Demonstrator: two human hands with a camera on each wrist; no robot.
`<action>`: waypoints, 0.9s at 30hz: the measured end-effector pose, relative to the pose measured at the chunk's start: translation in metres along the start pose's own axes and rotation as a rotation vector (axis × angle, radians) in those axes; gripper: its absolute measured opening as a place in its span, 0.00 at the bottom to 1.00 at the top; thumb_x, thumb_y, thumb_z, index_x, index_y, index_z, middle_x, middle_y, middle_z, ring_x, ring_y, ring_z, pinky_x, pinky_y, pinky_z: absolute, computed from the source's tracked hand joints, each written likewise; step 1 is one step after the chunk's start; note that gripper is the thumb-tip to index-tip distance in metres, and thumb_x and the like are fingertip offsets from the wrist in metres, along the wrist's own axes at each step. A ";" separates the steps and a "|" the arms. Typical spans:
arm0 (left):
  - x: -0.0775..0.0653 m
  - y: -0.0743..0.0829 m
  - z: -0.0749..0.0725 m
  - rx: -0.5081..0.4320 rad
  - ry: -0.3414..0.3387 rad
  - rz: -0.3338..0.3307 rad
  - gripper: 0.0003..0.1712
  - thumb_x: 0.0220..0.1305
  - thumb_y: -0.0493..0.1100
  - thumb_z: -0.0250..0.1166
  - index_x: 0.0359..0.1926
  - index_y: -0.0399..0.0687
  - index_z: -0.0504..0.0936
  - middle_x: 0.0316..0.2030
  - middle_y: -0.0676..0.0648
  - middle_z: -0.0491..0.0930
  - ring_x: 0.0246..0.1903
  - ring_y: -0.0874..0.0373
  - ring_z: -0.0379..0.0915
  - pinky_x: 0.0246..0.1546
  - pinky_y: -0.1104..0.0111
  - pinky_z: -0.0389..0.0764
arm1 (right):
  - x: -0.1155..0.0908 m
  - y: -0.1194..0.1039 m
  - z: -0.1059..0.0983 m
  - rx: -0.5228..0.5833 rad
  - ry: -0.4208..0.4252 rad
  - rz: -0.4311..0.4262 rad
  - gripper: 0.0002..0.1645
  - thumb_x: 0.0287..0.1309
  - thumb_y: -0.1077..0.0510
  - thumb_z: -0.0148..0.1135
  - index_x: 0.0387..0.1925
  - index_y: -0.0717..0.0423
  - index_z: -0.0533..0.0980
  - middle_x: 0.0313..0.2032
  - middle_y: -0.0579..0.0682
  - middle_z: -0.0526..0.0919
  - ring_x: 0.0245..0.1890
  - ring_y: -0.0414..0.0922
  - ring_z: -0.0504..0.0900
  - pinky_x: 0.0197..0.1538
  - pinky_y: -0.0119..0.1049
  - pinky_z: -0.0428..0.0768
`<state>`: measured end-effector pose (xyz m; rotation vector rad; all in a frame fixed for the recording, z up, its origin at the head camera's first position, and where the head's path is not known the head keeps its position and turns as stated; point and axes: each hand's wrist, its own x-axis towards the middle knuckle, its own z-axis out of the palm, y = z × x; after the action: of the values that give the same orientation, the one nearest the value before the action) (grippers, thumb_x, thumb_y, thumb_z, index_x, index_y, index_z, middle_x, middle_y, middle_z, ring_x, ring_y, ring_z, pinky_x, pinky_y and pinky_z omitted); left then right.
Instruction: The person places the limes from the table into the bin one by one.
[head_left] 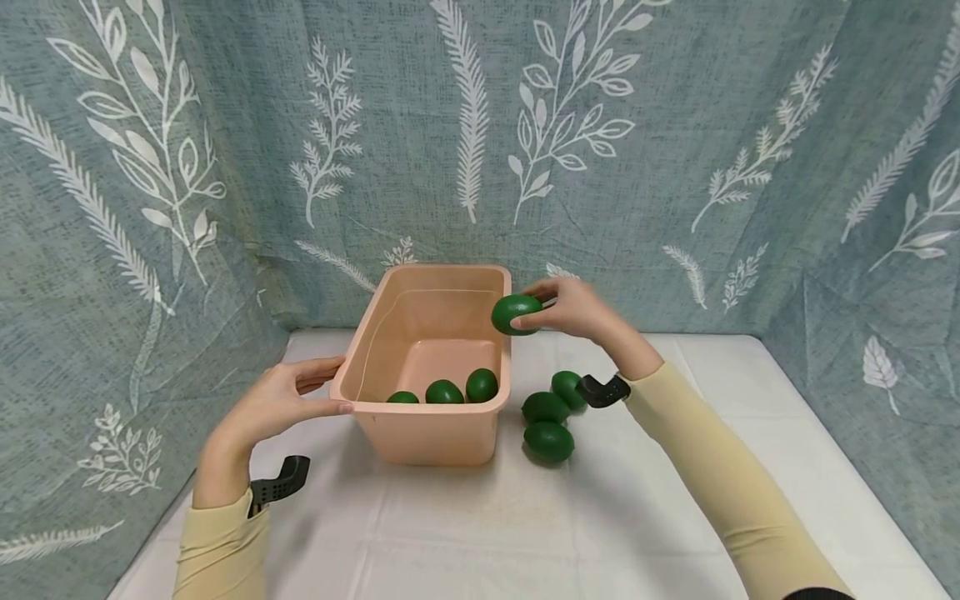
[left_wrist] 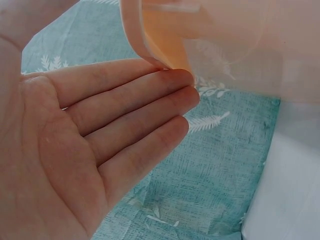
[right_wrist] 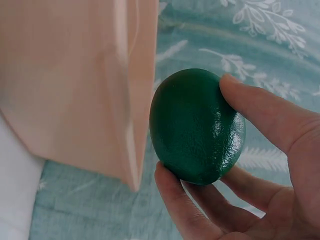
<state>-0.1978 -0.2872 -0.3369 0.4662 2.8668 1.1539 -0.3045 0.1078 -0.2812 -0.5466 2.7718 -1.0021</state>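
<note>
Clock positions are read from the centre of the bin's opening, head view. At 8 o'clock, the left hand is placed at the near corner of the peach bin, probably to steady it. The bin stands upright on the white tabletop, its mouth facing up, which gives access from above. Inside, three green ovoids lie near the front wall, from 7 to 4 o'clock, partly hidden by it. Between 2 and 3 o'clock, the held ovoid is raised beside the right rim, apparently for clearance; whether it overhangs the opening cannot be told. At 4 o'clock, three loose ovoids are clustered on the tabletop, presumably for easy reach by the right hand.

Left hand: fingers extended and side by side, tips touching the rim, thumb spread apart from them; nothing is grasped. Right hand: spread to the ovoid's width, gripping it between thumb and opposing fingertips, palm clear of the surface.
</note>
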 end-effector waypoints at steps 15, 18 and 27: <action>-0.001 0.000 -0.001 0.007 -0.002 -0.010 0.42 0.53 0.59 0.70 0.66 0.48 0.69 0.63 0.45 0.71 0.63 0.42 0.66 0.62 0.53 0.74 | 0.027 -0.037 0.017 0.018 -0.073 -0.044 0.33 0.49 0.42 0.70 0.57 0.47 0.76 0.54 0.50 0.79 0.54 0.48 0.77 0.51 0.44 0.82; -0.001 0.001 -0.001 0.007 -0.001 -0.013 0.42 0.53 0.59 0.70 0.66 0.48 0.69 0.63 0.44 0.71 0.63 0.42 0.66 0.61 0.52 0.74 | 0.032 -0.042 0.021 0.013 -0.078 -0.035 0.34 0.50 0.41 0.70 0.58 0.47 0.75 0.55 0.50 0.78 0.54 0.48 0.77 0.52 0.44 0.82; -0.002 -0.001 -0.001 -0.003 -0.005 -0.012 0.42 0.53 0.59 0.70 0.66 0.49 0.69 0.64 0.45 0.70 0.63 0.42 0.66 0.62 0.52 0.73 | 0.035 -0.047 0.025 0.117 -0.014 -0.041 0.32 0.53 0.43 0.68 0.60 0.46 0.74 0.55 0.50 0.80 0.56 0.48 0.77 0.54 0.43 0.82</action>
<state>-0.1962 -0.2890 -0.3366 0.4502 2.8591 1.1541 -0.3166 0.0466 -0.2712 -0.5932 2.6785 -1.1556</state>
